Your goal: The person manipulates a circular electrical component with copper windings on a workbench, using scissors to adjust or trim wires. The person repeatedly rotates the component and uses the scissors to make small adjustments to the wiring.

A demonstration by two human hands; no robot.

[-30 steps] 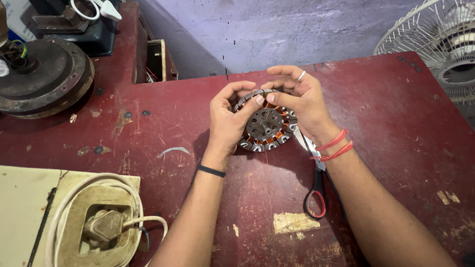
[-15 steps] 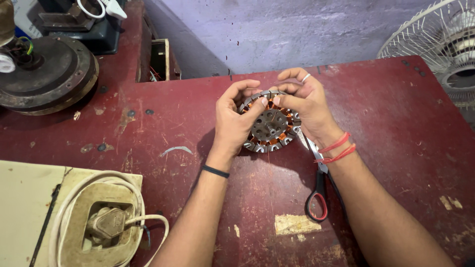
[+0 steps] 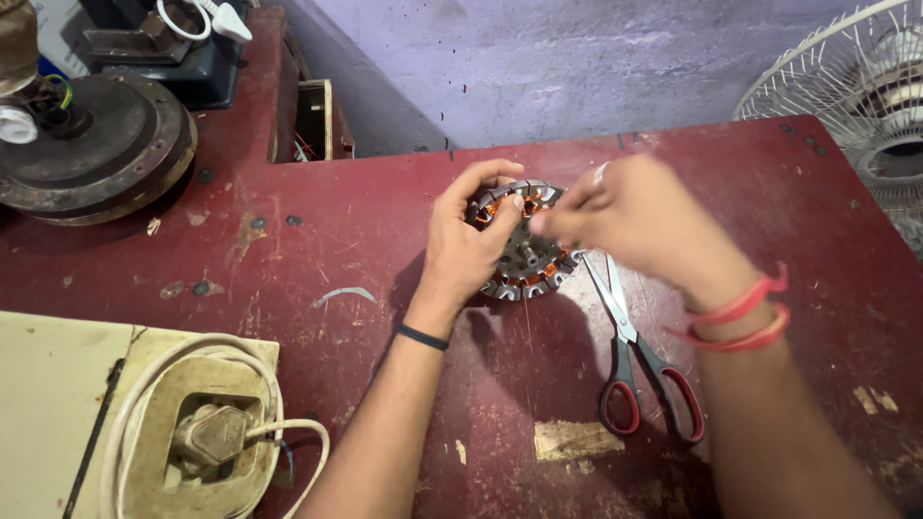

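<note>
A round motor stator (image 3: 524,252), ringed with steel teeth and copper-coloured windings, is seen gripped at the middle of a worn red counter (image 3: 317,250). It is held tilted on its lower edge by the left hand (image 3: 466,240), whose fingers are curled over the top rim and whose thumb is pressed against the near side. The right hand (image 3: 639,216) is blurred; its fingertips are pinched narrowly together at the stator's right face, though what is caught between them cannot be told. A thin strand is seen hanging below the stator toward the counter. Red bands are worn on the right wrist and a dark band on the left. A pair of scissors with red-and-black handles (image 3: 630,370) is laid just beside the stator, under the right forearm, blades pointed toward the stator. A cream-coloured box with a plug and coiled white cable (image 3: 207,432) is placed at the near left corner. A dark round motor housing (image 3: 96,144) is set at the far left, well apart, and a white fan guard (image 3: 856,115) is visible at the far right edge.
</note>
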